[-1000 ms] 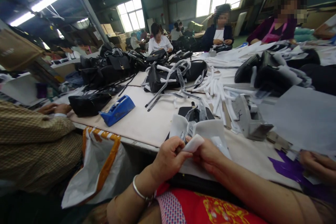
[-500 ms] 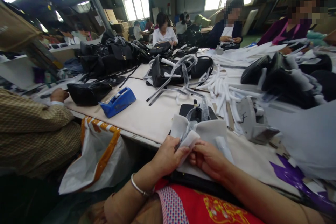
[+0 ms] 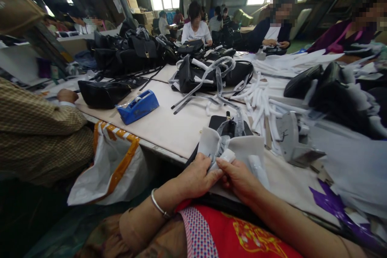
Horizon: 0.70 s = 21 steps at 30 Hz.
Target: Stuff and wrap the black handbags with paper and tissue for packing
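Note:
Both my hands meet over a black bag [image 3: 216, 123] at the table's near edge. My left hand [image 3: 201, 175] and my right hand [image 3: 237, 177] are closed on a strip of white foam sheet [image 3: 226, 156], which is now rolled around a strap. A plastic-wrapped strap [image 3: 239, 123] runs from the bag toward the foam. Beneath it a larger white foam sheet [image 3: 249, 147] spreads over the bag. On that sheet's right side lies a small clear-wrapped white roll [image 3: 256, 167]. My fingers hide part of the strap.
A blue tape dispenser [image 3: 137, 107] stands to the left and a grey tape dispenser [image 3: 294, 139] to the right. Black bags [image 3: 102, 92] and white foam tubes [image 3: 258, 98] lie beyond. A white sack [image 3: 121, 177] hangs at the left edge, beside a person's checkered sleeve [image 3: 39, 125].
The foam strip's loose flap has been folded over into a roll, and my right thumb now presses on it. The view has shifted slightly.

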Motion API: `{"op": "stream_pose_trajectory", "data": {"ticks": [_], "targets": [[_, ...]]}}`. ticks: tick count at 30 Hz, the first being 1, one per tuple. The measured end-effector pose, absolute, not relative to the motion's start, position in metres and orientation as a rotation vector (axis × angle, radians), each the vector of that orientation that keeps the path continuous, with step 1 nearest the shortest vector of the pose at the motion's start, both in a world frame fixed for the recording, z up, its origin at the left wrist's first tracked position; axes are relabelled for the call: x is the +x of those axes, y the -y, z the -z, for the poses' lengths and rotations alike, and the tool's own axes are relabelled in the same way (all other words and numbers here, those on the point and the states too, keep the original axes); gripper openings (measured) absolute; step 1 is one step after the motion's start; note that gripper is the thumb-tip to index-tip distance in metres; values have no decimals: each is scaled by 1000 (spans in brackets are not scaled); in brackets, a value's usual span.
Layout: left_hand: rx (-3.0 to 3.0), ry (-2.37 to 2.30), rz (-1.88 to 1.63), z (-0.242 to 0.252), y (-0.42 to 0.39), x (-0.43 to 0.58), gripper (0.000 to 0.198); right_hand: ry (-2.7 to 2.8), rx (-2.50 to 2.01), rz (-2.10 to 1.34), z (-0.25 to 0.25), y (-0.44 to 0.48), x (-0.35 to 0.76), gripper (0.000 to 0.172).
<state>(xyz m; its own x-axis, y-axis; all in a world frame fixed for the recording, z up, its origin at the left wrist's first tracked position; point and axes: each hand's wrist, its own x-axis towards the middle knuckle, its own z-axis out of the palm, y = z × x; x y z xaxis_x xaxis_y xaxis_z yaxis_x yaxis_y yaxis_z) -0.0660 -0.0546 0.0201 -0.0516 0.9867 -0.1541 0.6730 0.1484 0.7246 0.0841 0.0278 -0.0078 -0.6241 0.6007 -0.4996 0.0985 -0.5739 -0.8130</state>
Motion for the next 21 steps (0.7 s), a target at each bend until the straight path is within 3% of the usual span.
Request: {"op": "stream_pose_trajectory", "data": {"ticks": [8,12,16,21], "targets": [[1489,-1783,-755,-18,52,-63,22,1427,-1205,-2128,5,-30,84,45],[1505,-1746,-789,-15,52,-63,22,1875,-1442,-1828,-9,-37,88,43],[1535,-1726,-773,-18,53,-64,26,2140,-1333,-1387,-21,-40,93,37],[1558,-1680,-733,-21,56,-67,30,2093,-1288,-1397,-23,-40,96,37]]}}
